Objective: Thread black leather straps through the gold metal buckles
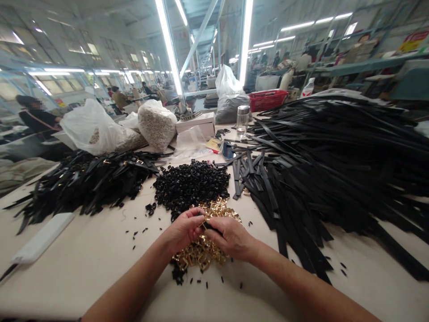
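Both my hands meet over a heap of gold buckles (201,252). My left hand (182,230) is closed, its thumb and fingertips pinching a gold buckle (203,223) at the end of a black strap. Wrapped around that short black strap (214,227) is my right hand (236,239), which touches the left at the fingertips. My fingers hide most of the strap and part of the buckle. Just beyond the hands lies a pile of small black loops (192,183).
Long black straps (321,156) cover the right side of the table. Straps with gold buckles (90,183) lie at left, near a white power strip (43,237). A glass jar (242,121), bags and a red basket (268,100) stand behind. Other people sit farther off.
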`<state>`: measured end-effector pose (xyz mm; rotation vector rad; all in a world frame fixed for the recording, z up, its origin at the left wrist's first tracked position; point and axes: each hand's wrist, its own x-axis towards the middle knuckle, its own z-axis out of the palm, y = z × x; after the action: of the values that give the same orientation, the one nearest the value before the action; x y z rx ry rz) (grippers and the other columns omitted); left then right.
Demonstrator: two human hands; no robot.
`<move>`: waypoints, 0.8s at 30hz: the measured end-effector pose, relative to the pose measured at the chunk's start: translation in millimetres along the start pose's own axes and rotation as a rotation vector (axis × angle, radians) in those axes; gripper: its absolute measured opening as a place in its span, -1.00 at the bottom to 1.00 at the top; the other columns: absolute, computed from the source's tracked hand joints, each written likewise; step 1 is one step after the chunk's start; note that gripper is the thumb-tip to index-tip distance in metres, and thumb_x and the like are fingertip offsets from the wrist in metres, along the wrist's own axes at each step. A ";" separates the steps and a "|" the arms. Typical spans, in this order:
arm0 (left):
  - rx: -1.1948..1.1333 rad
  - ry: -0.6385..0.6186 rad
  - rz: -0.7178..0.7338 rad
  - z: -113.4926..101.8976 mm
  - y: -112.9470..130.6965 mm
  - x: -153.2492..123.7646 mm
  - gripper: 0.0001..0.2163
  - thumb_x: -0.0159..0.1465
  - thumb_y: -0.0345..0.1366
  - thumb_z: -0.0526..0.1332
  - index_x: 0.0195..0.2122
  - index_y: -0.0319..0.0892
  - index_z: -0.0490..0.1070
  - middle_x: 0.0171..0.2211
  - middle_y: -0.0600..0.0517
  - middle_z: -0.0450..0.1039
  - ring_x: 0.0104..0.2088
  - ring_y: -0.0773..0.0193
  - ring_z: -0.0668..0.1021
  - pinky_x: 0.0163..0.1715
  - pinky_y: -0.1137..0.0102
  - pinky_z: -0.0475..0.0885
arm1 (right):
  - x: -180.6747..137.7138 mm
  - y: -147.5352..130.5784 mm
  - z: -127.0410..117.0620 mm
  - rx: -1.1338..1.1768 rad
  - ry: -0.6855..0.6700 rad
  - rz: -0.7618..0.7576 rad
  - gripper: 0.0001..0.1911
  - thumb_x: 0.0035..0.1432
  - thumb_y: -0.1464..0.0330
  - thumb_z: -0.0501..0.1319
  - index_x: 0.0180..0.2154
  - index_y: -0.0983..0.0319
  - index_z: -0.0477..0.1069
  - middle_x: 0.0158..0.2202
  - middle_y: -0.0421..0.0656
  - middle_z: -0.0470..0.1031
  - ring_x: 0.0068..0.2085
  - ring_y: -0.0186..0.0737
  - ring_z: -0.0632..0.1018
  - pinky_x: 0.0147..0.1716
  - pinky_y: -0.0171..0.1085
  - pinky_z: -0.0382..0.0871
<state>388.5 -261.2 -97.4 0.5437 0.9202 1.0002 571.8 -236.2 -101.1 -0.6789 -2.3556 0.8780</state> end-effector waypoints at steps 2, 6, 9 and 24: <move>0.013 -0.014 -0.005 -1.0 0.1 -0.4 -0.71 -0.02 -0.33 0.47 -0.33 -0.23 0.42 -0.50 0.13 0.40 -0.64 0.58 0.38 -0.61 0.68 0.32 | -1.1 -3.0 -0.8 -0.025 -0.013 -0.004 -0.82 0.27 0.37 0.07 -0.38 0.24 0.36 -0.45 -0.20 0.43 -0.44 -0.35 0.37 -0.42 -0.37 0.10; 0.079 -0.012 0.035 3.2 -2.2 -0.6 -0.71 -0.02 -0.32 0.47 -0.35 -0.21 0.39 -0.51 0.14 0.36 -0.58 0.50 0.42 -0.57 0.62 0.34 | -3.1 -3.6 0.9 -0.100 0.025 0.032 -0.71 0.27 0.29 0.09 -0.49 0.25 0.31 -0.54 -0.22 0.37 -0.51 -0.37 0.31 -0.49 -0.37 0.01; 0.163 0.010 0.093 8.2 -4.0 -1.6 -0.71 -0.01 -0.30 0.46 -0.39 -0.20 0.36 -0.53 0.16 0.34 -0.59 0.50 0.38 -0.58 0.60 0.28 | -2.8 -1.5 1.9 -0.116 0.060 0.083 -0.64 0.28 0.23 0.08 -0.52 0.25 0.32 -0.57 -0.23 0.36 -0.53 -0.39 0.30 -0.49 -0.36 -0.02; 0.249 0.109 0.207 7.1 0.1 -3.6 -0.77 0.00 -0.25 0.44 -0.47 -0.24 0.43 -0.53 0.10 0.39 -0.53 0.43 0.42 -0.47 0.54 0.36 | 0.1 -4.9 -11.6 -0.115 0.042 0.154 -0.72 0.24 0.30 0.10 -0.50 0.25 0.35 -0.55 -0.23 0.39 -0.51 -0.37 0.32 -0.48 -0.35 0.01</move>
<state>393.7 -264.3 -92.2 0.8127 1.1097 1.1165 577.7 -234.4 -90.1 -0.9265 -2.3550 0.7879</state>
